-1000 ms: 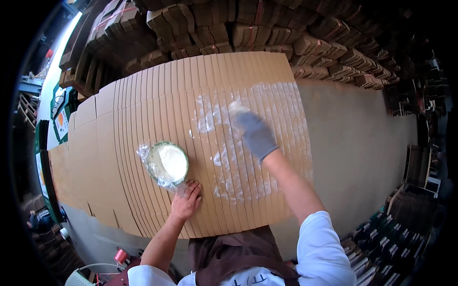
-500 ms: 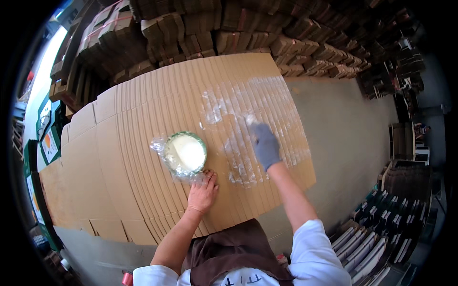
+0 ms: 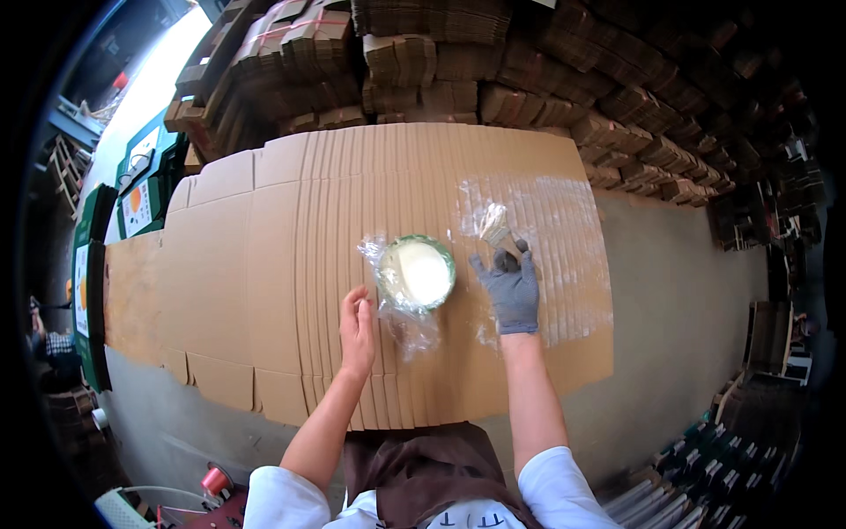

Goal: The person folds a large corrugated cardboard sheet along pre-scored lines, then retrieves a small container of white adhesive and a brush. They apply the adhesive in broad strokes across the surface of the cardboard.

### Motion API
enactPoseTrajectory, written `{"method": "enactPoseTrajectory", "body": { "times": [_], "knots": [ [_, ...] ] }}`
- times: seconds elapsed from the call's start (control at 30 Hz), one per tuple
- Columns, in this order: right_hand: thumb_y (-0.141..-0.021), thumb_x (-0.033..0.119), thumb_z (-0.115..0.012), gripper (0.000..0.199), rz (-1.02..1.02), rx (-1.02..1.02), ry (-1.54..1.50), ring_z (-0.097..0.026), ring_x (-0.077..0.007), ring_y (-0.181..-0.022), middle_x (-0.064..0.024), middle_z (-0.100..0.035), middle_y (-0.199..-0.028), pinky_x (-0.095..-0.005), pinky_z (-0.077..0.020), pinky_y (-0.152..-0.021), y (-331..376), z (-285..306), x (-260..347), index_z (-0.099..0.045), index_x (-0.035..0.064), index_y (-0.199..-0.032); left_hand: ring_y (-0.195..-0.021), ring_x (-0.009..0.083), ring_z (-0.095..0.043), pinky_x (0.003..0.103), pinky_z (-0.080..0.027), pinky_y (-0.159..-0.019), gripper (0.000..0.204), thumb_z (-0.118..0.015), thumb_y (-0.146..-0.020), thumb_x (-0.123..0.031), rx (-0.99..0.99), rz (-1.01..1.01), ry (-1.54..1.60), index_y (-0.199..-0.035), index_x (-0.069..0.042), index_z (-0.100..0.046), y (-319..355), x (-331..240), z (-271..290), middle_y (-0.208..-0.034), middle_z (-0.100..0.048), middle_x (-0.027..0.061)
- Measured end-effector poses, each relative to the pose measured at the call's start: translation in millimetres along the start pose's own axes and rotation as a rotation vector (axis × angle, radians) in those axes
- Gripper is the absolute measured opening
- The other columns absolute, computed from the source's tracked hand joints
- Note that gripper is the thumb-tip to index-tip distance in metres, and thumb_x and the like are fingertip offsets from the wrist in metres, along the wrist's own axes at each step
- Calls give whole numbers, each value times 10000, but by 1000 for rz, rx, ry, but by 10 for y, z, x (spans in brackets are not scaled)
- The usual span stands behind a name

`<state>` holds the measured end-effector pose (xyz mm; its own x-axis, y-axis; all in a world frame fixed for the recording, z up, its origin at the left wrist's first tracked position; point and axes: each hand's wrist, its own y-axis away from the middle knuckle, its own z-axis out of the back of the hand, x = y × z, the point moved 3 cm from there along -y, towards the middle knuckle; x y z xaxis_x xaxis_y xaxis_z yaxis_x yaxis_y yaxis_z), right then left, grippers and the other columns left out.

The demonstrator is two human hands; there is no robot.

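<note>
My right hand (image 3: 513,295) wears a grey glove and grips a paintbrush (image 3: 496,222) whose bristles are coated white. Beneath the brush lie overlapping cardboard sheets (image 3: 220,273), fanned in a row of narrow strips. White, wet-looking smears (image 3: 573,264) cover the strips on the right. Left of the brush stands a round tub (image 3: 452,257) with a green rim, filled with a creamy white paste (image 3: 428,275). Clear plastic film (image 3: 411,328) hangs crumpled around its side. My bare left hand (image 3: 357,333) is beside the film, fingers stretched out and holding nothing.
Bundled flat cardboard stacks (image 3: 458,62) line the back. Green boxes (image 3: 91,282) stand at the left, along a bare wooden board (image 3: 132,300). A red spool (image 3: 215,480) sits at lower left. More stacked pieces (image 3: 652,498) are at lower right, past the grey floor (image 3: 679,282).
My left hand has come away from the tub's near edge to its left side. My right hand has drawn the brush back toward the tub. The whole view has shifted.
</note>
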<state>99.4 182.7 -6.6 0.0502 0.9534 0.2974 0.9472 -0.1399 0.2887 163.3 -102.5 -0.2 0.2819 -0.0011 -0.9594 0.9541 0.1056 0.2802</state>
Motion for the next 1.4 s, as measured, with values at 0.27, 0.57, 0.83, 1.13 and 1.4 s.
{"method": "enactPoseTrajectory", "body": {
  "times": [0.27,0.57,0.83,1.13,1.4],
  "knots": [
    [-1026,218,-520,290,12,8,-13,-644,-240,-993,-131,-680,-1097,-354,-529,-945,-79,-18,-529,-597,16,-1219,-1288,252,-494,455,-456,-1026,707,-281,-1029,-589,255,346,363,-1567,-144,-170,-310,-123,-196,-1513,-372,95],
    [-1015,203,-543,288,-53,136,33,-628,-239,-1082,-140,-651,-1195,-350,-532,-953,-84,6,-586,-603,-6,-1203,-1166,189,-546,371,-485,-933,639,-303,-1048,-539,146,356,377,-1548,-146,-249,-286,-124,-62,-1410,-477,62],
    [-1006,199,-557,263,-173,88,-5,-630,-249,-1077,-133,-652,-1184,-367,-553,-933,-82,-267,-1117,-613,23,-1193,-1157,171,-550,357,-483,-909,622,-335,-1047,-532,65,355,337,-1539,-153,-292,-337,-264,493,-1376,-511,52],
    [-1001,173,-565,231,-179,44,25,-630,-244,-1057,-125,-655,-1170,-359,-552,-935,-117,-351,-1586,-619,23,-1168,-1136,197,-575,385,-517,-897,610,-295,-1056,-516,70,316,299,-1533,-135,-285,-456,-210,933,-1404,-494,75],
    [-1002,154,-565,227,-74,0,105,-640,-220,-995,-123,-653,-1129,-344,-552,-899,-88,-376,-1432,-610,7,-1169,-1086,152,-577,324,-505,-821,539,-379,-1054,-469,-39,274,301,-1478,-137,-376,-421,-114,992,-1269,-566,44]
  ]
}}
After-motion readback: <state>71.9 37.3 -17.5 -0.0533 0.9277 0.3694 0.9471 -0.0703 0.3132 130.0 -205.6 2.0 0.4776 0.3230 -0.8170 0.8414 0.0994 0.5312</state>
